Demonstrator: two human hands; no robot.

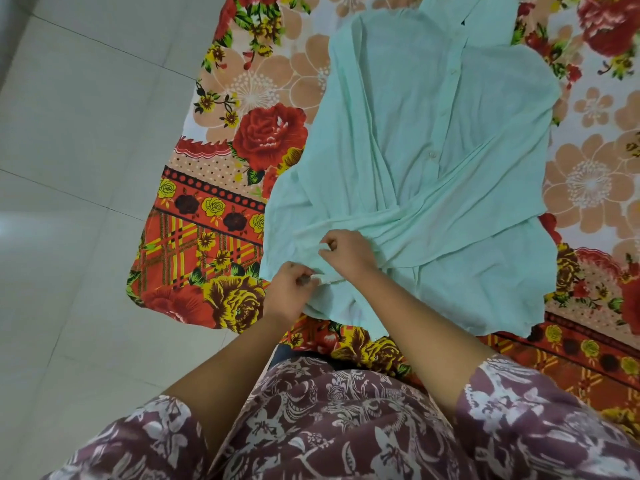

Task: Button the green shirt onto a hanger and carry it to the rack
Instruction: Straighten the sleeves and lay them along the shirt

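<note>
Lower centre of the head view: both hands work the near edge of the green shirt (pixel 433 133), which lies spread on the floral sheet (pixel 221 188) from centre to upper right. Left hand (pixel 287 296) pinches fabric; right hand (pixel 346 254) pinches the edge just beside it. No hanger visible. Risk: the cloth is bunched there, so a button could slip or take the wrong hole, skewing the front.

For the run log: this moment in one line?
left hand pinches green shirt edge | right hand pinches same edge | floral sheet underneath
</note>
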